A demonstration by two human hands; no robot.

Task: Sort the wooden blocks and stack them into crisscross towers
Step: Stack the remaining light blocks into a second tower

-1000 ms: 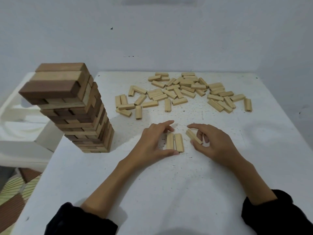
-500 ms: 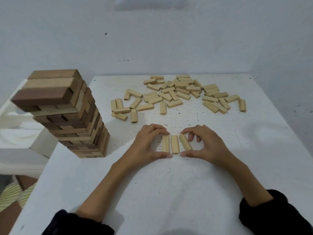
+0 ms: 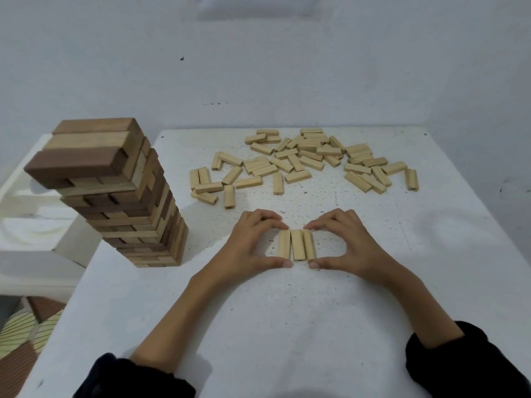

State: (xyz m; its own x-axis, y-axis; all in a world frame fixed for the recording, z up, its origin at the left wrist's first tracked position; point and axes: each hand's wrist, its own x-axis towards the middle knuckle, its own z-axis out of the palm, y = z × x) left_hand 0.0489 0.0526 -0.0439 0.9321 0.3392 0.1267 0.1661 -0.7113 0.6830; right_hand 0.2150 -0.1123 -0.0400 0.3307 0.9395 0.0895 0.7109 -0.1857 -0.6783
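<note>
The third block (image 3: 309,245), which the right hand (image 3: 347,242) was holding askew and apart from the other two a second ago and was laying down at a slant half a second ago, is now lying parallel and touching its neighbour. It is closing the row of three pale blocks (image 3: 297,245) in the middle of the table (image 3: 287,326), between the loose pile (image 3: 310,159) toward the far edge and the near edge where the sleeves are showing. Both hands are bracketing that row. The left hand (image 3: 253,242) is curling round its left side with fingertips at the far ends and thumb at the near ends, and the right hand is mirroring it on the right side, so each is pinching the row lengthwise and squaring it up. The view is also sitting a little lower than before, which is a shift of the head and not of the things. For the task this is looking like the first layer of a new tower being finished. The next layer is probably calling for three more blocks from the pile, laid crosswise. The tall tower (image 3: 129,202) of mixed dark and light blocks is standing at the left edge, well apart from the hands.
</note>
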